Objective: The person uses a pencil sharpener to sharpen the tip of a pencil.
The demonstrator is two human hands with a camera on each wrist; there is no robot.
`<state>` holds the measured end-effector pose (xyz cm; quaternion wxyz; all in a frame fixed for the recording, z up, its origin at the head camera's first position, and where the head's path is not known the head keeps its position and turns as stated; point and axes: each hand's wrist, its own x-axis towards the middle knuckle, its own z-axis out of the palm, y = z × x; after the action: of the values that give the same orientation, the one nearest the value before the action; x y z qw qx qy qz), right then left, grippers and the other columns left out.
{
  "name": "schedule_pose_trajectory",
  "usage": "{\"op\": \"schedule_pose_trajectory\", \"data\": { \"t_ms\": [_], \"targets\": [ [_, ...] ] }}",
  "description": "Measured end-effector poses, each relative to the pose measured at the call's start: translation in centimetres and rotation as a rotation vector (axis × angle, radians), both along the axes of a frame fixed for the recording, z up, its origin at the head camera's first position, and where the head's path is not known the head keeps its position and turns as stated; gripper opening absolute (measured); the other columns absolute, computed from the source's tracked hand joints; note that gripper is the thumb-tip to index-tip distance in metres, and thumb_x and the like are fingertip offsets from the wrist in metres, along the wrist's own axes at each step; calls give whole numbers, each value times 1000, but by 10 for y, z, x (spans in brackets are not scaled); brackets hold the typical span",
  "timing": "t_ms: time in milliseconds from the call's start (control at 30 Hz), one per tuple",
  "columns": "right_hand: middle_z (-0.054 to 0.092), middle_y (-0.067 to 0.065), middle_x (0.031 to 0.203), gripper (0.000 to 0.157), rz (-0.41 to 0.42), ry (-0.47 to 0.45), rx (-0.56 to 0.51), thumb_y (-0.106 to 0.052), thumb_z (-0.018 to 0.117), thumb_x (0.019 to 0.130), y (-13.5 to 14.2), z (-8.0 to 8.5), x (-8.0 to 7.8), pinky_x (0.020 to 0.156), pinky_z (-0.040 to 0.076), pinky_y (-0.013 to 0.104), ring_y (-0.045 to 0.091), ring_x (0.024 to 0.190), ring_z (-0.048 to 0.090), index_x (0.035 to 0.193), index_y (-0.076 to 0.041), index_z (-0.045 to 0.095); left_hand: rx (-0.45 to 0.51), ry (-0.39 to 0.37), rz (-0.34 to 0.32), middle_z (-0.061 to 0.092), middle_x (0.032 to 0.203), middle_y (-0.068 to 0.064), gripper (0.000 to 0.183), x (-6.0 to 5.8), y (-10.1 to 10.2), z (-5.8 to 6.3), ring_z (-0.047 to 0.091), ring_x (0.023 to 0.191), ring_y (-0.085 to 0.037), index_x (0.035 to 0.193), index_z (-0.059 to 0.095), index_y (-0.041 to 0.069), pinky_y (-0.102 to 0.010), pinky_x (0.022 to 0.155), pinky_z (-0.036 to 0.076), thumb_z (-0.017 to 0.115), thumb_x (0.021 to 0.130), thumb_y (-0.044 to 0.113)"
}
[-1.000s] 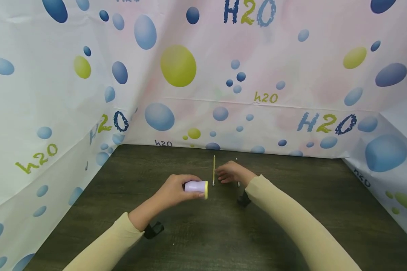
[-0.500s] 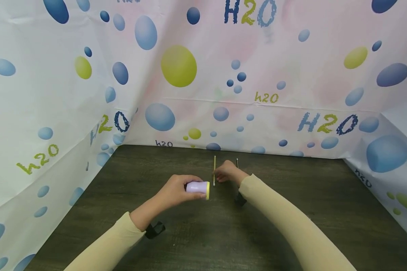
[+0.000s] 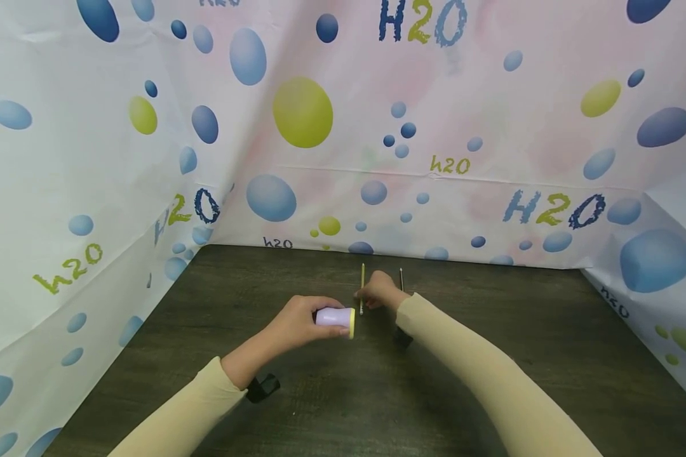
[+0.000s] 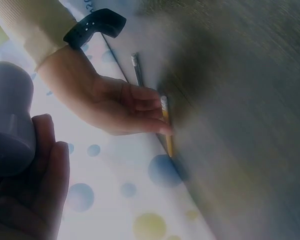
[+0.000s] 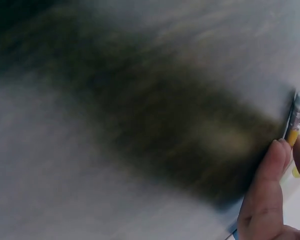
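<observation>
My left hand (image 3: 293,324) grips a lilac container (image 3: 333,317) with a yellow rim, held on its side above the table, rim facing right. In the left wrist view the container (image 4: 10,117) shows large and close at the left edge. Ahead of it, my right hand (image 3: 380,290) pinches a yellow pencil (image 3: 363,275) between thumb and fingers near its eraser half. The pencil's white eraser end (image 5: 297,112) sticks out past the fingertips in the right wrist view. Just right of that hand lies a dark pencil (image 3: 402,278), its near part hidden behind the hand.
The dark wooden table (image 3: 206,393) ends at a white printed sheet (image 3: 463,216) standing behind it and along both sides. Black straps (image 3: 263,388) with wrist cameras sit under the forearms.
My right hand has moved a little left onto the yellow pencil, and its thumb and fingers have closed on it. The left hand with the container has hardly moved.
</observation>
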<state>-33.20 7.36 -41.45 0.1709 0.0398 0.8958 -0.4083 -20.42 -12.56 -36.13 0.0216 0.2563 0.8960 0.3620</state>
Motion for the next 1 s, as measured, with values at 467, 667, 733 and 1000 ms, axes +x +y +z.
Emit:
{"op": "schedule_pose_trajectory", "data": {
  "t_ms": [467,667,733,1000],
  "targets": [
    [57,4,54,27,13,43,97,-8,72,90,-7,6,1,53,59,28,12,44,57,67,-5,59,-5,19,-11,76,102,-13,40,-2,-2,-1,59,76,-8,116,74,4,-21,65,49,82,87,30],
    [58,6,61,22,18,22,38,-11,71,93,-1,5,2,61,62,31,15,53,61,76,-1,61,13,10,-13,76,101,-14,39,-1,-3,-1,58,75,-7,117,74,4,-22,63,49,81,88,29],
    [59,6,64,19,15,10,10,-11,70,93,1,5,3,63,62,32,15,56,61,81,1,62,12,12,-9,76,101,-14,39,-1,-4,-2,58,75,-8,117,74,4,-22,63,49,81,88,29],
    [65,9,73,23,16,-44,-108,-6,63,97,10,9,9,65,62,28,12,58,61,105,14,69,0,16,15,76,102,-14,40,-2,-5,-3,59,76,-9,117,74,4,-22,63,49,81,88,30]
  ]
}}
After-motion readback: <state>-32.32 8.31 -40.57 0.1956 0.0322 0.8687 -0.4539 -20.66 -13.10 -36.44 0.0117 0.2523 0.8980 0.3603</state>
